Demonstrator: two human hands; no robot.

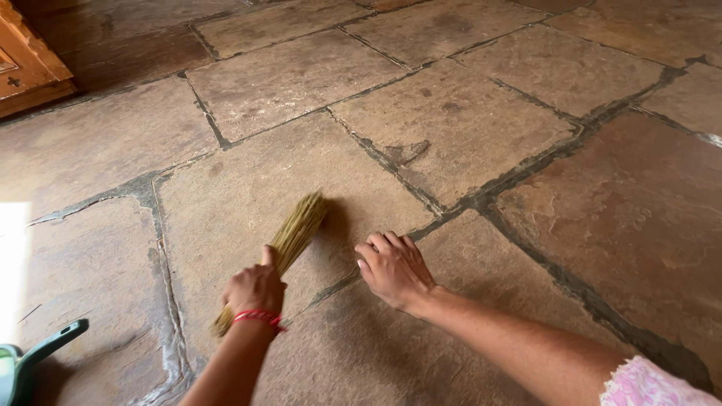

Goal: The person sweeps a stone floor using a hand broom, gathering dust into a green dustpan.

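Straw broom [289, 242] gripped in your left hand [256, 289] is mid-sweep across the stone floor [451, 128]; keep your right hand [395, 269], fingers loosely together, braced.

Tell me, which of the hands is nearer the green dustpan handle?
Left. The left hand, gripping the broom, is closer to the handle; the right hand rests farther right.

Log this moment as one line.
left hand: grips straw hand broom | right hand: flat on stone floor | green dustpan: lower left
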